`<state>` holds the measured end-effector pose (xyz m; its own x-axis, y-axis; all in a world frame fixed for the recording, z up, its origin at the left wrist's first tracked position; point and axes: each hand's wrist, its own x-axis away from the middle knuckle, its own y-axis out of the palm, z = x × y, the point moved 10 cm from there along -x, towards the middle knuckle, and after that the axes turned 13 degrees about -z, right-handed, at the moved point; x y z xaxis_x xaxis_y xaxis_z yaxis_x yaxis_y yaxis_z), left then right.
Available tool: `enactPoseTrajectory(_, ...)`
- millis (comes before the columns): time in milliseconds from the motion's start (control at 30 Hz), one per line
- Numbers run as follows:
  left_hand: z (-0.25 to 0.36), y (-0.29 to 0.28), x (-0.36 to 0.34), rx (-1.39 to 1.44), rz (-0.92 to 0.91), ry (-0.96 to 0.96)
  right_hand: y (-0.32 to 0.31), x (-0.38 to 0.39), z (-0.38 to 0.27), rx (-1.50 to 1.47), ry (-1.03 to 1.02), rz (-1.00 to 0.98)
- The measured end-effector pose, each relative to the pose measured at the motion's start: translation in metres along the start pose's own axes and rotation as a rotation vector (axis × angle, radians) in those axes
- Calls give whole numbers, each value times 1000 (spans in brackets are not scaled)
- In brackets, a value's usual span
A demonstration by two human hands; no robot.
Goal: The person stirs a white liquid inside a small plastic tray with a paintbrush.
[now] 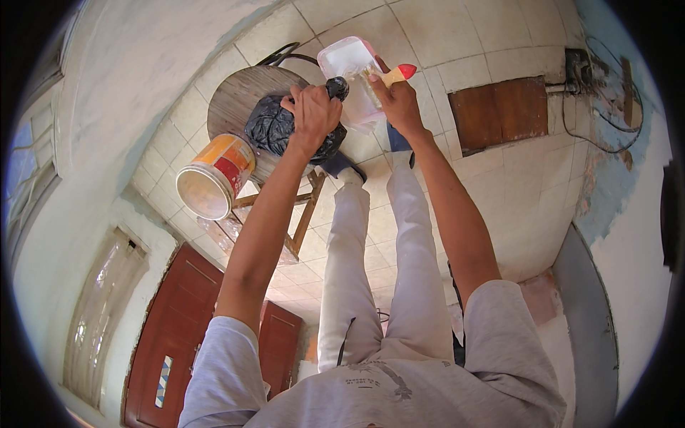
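Near the frame's top, your left hand (312,114) grips the black bag (275,128); right hand (396,100) holds the brush (394,74)—keep the tub (349,60) level.

The round wooden tabletop (235,100) is partly covered by the black plastic bag (275,128), and its near edge is hidden behind the paint bucket (214,178). The bag's knotted top is enclosed by the left hand (312,114), so the fingers beneath cannot be seen. Right of the tabletop, the brush (396,73) is mostly concealed by the right hand (398,103); its bristles are lost inside the white plastic container (349,64). The container's contents cannot be made out.
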<state>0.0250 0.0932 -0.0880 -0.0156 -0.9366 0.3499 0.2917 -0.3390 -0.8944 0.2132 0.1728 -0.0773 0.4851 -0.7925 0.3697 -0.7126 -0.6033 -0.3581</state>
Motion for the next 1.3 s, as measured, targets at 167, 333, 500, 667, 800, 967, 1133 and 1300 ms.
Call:
enactPoseTrajectory(167, 32, -24, -13, 162, -214, -141, -9, -1, 30, -19, 52, -20)
enactPoseTrajectory(333, 28, -35, -6, 135, -202, -179, 1, -10, 24, -62, 57, -46)
enactPoseTrajectory(500, 37, -43, -8, 105, -237, -266, -4, -10, 15, -79, 29, -22)
enactPoseTrajectory(667, 26, -24, -9, 80, -310, -251, -4, -9, 5, -78, 14, 22)
enactPoseTrajectory(800, 28, -22, -9, 79, -302, -218, 1, -10, 24, -44, 97, -20)
enactPoseTrajectory(967, 29, -27, -5, 66, -245, -156, 1, -12, 20, -139, 35, 4)
enactPoseTrajectory(1133, 36, -36, -5, 117, -208, -182, -4, -14, 24, -169, 34, -9)
enactPoseTrajectory(1300, 29, -33, -4, 119, -159, -231, -5, -13, 16, -189, -25, 23)
